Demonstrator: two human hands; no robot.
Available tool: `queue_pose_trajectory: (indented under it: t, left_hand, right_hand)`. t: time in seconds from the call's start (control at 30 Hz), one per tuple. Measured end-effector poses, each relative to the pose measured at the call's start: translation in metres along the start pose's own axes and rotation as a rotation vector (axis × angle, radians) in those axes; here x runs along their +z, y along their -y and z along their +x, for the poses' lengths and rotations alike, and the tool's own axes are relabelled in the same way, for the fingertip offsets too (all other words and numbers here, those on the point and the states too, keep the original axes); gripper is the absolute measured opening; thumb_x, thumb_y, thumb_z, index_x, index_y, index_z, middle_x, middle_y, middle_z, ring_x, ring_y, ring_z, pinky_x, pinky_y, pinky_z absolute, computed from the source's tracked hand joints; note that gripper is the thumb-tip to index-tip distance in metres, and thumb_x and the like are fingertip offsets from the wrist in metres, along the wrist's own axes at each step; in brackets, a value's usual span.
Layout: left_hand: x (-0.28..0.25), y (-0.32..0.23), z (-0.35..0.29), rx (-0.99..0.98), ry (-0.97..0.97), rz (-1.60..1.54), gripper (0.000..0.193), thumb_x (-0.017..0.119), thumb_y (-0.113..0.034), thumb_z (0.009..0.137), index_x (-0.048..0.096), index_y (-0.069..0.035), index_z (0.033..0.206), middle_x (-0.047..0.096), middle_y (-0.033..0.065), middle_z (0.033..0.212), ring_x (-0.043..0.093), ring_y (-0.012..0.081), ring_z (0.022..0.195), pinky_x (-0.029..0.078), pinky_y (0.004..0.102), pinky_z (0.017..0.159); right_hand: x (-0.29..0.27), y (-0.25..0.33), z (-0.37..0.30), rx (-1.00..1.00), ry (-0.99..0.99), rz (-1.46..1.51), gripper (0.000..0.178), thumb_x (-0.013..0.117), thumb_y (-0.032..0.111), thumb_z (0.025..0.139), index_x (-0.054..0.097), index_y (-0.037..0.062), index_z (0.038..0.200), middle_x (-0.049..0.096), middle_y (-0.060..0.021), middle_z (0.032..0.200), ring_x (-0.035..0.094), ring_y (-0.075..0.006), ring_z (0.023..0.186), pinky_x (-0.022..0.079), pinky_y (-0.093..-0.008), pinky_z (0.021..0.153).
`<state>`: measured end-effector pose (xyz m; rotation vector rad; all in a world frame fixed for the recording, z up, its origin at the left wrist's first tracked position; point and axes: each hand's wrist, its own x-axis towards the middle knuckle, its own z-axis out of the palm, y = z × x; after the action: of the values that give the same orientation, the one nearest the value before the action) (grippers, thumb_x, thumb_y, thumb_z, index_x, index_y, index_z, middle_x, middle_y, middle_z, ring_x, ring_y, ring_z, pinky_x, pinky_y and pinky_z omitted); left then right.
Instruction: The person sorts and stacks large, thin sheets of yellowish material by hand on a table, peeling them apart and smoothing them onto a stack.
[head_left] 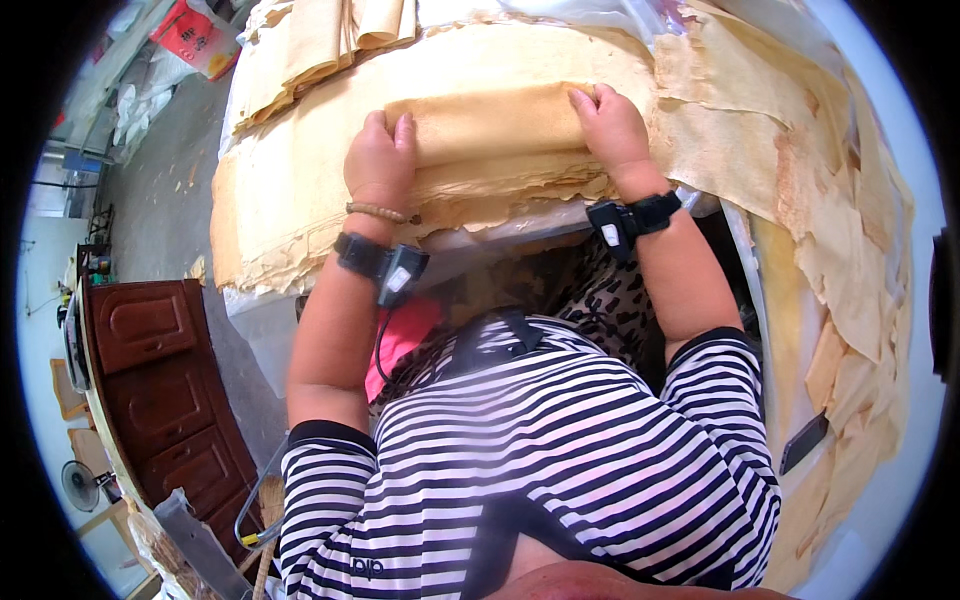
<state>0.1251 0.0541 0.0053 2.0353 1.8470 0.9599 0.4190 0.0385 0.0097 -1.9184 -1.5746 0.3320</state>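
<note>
A thin tan sheet (490, 122), which looks like dried tofu skin, is folded into a long strip across the near side of a stack. My left hand (383, 155) grips its left end, thumb on top. At the other end, my right hand (612, 130) pinches the strip's upper right corner. Beneath lies a thick stack of similar sheets (290, 190) with ragged, flaking edges. Both wrists wear black straps with small devices, and a beaded bracelet circles my left wrist.
More folded sheets (300, 45) lie at the far left of the stack. Loose sheets (740, 150) spread over the right side, where a dark phone (804, 443) rests. A brown wooden cabinet (150, 370) stands to the left. A red and white bag (195, 40) sits beyond the grey floor.
</note>
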Motion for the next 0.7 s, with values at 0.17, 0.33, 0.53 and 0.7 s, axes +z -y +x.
queue_pose_trajectory:
  t: [0.17,0.33,0.53,0.7]
  left_hand:
    - [0.01,-0.017,0.002,0.351,-0.201,0.399,0.038,0.055,-0.039,0.099,0.052,-0.014,0.128,0.062,0.0151,0.116,0.058,0.0299,0.109,0.046,0.044,0.093]
    - [0.016,-0.027,-0.014,0.641,0.24,0.427,0.058,0.051,-0.051,0.098,0.044,-0.025,0.149,0.034,0.0021,0.161,0.025,0.027,0.15,0.018,0.0426,0.124]
    - [-0.018,-0.037,-0.027,0.598,0.388,0.415,0.054,0.056,-0.047,0.097,0.051,-0.022,0.145,0.039,0.0052,0.158,0.029,0.033,0.148,0.022,0.0469,0.121]
    - [-0.041,-0.006,-0.02,0.789,0.196,0.392,0.028,0.064,-0.016,0.087,0.065,-0.013,0.115,0.069,0.0064,0.118,0.066,0.026,0.112,0.054,0.0367,0.091]
  right_hand:
    - [0.01,0.004,0.005,0.005,-0.091,-0.125,0.039,0.062,0.04,0.094,0.066,0.0006,0.092,0.067,-0.0241,0.086,0.063,-0.0444,0.081,0.05,-0.0498,0.07]
    - [0.001,0.019,0.009,0.095,0.039,-0.242,0.043,0.061,0.047,0.093,0.068,0.006,0.105,0.07,-0.0214,0.104,0.066,-0.0397,0.099,0.052,-0.0483,0.085]
    - [0.014,0.032,-0.05,-0.593,0.112,-0.368,0.06,0.055,0.053,0.095,0.055,0.0154,0.141,0.043,-0.0116,0.153,0.036,-0.0285,0.144,0.027,-0.0485,0.118]
    - [-0.005,0.005,-0.055,-0.414,0.023,-0.366,0.065,0.037,0.058,0.102,0.052,0.0099,0.144,0.046,-0.0099,0.153,0.037,-0.027,0.145,0.029,-0.0413,0.119]
